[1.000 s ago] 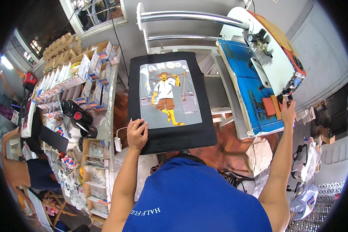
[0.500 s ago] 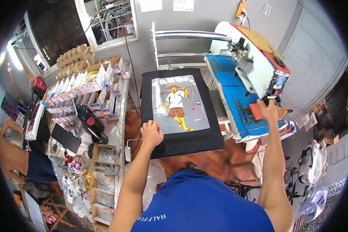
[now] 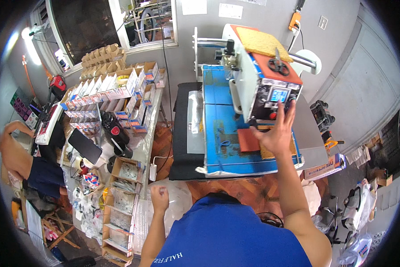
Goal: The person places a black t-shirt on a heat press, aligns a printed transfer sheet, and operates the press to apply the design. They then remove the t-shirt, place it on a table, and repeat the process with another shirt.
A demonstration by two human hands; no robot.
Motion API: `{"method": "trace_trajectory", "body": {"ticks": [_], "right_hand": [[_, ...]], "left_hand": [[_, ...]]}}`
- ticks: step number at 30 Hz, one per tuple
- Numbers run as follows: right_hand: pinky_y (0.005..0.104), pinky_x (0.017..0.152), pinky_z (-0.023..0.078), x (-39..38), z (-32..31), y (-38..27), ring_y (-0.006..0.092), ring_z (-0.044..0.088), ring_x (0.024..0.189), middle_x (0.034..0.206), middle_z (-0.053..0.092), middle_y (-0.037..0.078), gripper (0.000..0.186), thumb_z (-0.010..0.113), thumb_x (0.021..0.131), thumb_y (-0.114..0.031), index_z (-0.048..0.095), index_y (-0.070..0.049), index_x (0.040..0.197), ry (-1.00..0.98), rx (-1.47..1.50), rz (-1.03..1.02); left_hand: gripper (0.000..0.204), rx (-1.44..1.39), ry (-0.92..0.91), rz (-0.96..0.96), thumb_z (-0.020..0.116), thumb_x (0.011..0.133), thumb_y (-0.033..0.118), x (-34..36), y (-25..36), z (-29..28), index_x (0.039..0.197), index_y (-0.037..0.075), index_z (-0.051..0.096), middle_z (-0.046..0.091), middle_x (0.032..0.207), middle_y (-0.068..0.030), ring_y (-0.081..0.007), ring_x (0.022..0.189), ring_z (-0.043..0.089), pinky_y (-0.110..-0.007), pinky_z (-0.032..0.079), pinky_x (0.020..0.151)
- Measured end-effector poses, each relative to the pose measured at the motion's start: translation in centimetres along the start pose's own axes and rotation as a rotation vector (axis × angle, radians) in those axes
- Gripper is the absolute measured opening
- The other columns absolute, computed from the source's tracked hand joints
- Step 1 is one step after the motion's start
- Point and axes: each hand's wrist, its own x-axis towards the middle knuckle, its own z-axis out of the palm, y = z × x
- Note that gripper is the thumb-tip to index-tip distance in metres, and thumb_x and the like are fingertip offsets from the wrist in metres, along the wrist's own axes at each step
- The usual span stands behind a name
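The heat press's white control box (image 3: 257, 78) has swung over the black cloth (image 3: 186, 161), with its blue upper plate (image 3: 215, 133) covering most of it. At the cloth's left, a strip of the grey printed sheet (image 3: 194, 142) still shows. My right hand (image 3: 275, 135) is open, fingers spread and pointing up at the box's front panel with its small lit screen (image 3: 279, 95); whether the fingertips touch it I cannot tell. Down beside my body, left of the press, my left hand (image 3: 160, 198) is curled closed, its inside hidden.
Black scissors (image 3: 278, 66) and a yellow cloth (image 3: 255, 43) lie atop the box. A reddish pad (image 3: 249, 140) rests on the blue plate. On the left table stand boxes (image 3: 120, 89), a black bottle (image 3: 115, 133) and a phone (image 3: 85, 146). A person (image 3: 20, 151) is at far left.
The press's upper part has swung left over the cloth, hiding the printed figure. My right hand moved left with it and opened. My left hand left the cloth and dropped toward my body.
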Motion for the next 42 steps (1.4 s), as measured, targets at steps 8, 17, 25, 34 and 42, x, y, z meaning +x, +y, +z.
{"method": "trace_trajectory", "body": {"ticks": [8, 17, 25, 34, 42], "right_hand": [[0.0625, 0.110, 0.033, 0.6, 3.9, -9.3, 0.0535, 0.030, 0.139, 0.154, 0.023, 0.033, 0.109, 0.092, 0.054, -0.043, 0.042, -0.007, 0.144, -0.027, 0.020, -0.083], [0.0646, 0.107, 0.036, -0.4, 4.8, -10.9, 0.0547, 0.035, 0.136, 0.153, 0.027, 0.033, 0.101, 0.088, 0.061, -0.052, 0.048, -0.011, 0.144, 0.122, -0.066, -0.101], [0.0673, 0.108, 0.034, -0.9, 4.8, -11.3, 0.0554, 0.026, 0.141, 0.157, 0.022, 0.029, 0.086, 0.086, 0.072, -0.048, 0.051, -0.016, 0.143, 0.084, 0.133, -0.131], [0.0507, 0.109, 0.040, -1.2, -1.0, -6.6, 0.0475, 0.038, 0.138, 0.149, 0.038, 0.027, 0.039, 0.064, 0.093, -0.013, 0.056, 0.003, 0.127, -0.066, 0.641, -0.304], [0.0479, 0.095, 0.049, 1.4, 1.1, -7.0, 0.0367, 0.064, 0.112, 0.121, 0.066, 0.020, 0.052, 0.075, 0.082, -0.029, 0.059, -0.004, 0.125, -0.641, 0.471, -0.344]], "left_hand": [[0.029, 0.067, -0.374, -0.443, 0.068, 0.089, 0.025, -14.2, -3.5, -2.3, 0.100, -0.001, 0.070, 0.069, 0.105, -0.0188, -0.0311, 0.080, 0.069, -0.040, 0.056, 0.078], [0.050, -0.682, -0.460, -1.887, 0.052, 0.098, 0.054, -42.3, 2.5, -6.8, 0.096, 0.005, 0.066, 0.069, 0.092, -0.0120, -0.0262, 0.074, 0.065, -0.038, 0.055, 0.073], [0.049, -0.337, 0.055, -1.554, 0.054, 0.096, 0.052, -45.0, 11.4, -7.7, 0.096, 0.005, 0.067, 0.070, 0.094, -0.0136, -0.0281, 0.078, 0.066, -0.040, 0.055, 0.075], [0.048, -0.048, 0.119, -1.362, 0.055, 0.095, 0.051, -42.2, 15.6, -9.5, 0.096, 0.005, 0.069, 0.070, 0.096, -0.0153, -0.0302, 0.082, 0.067, -0.042, 0.055, 0.077], [0.047, 0.082, 0.137, -1.299, 0.057, 0.093, 0.049, -44.6, 19.0, -7.3, 0.096, 0.004, 0.071, 0.071, 0.098, -0.0169, -0.0321, 0.086, 0.067, -0.044, 0.054, 0.079]]}}
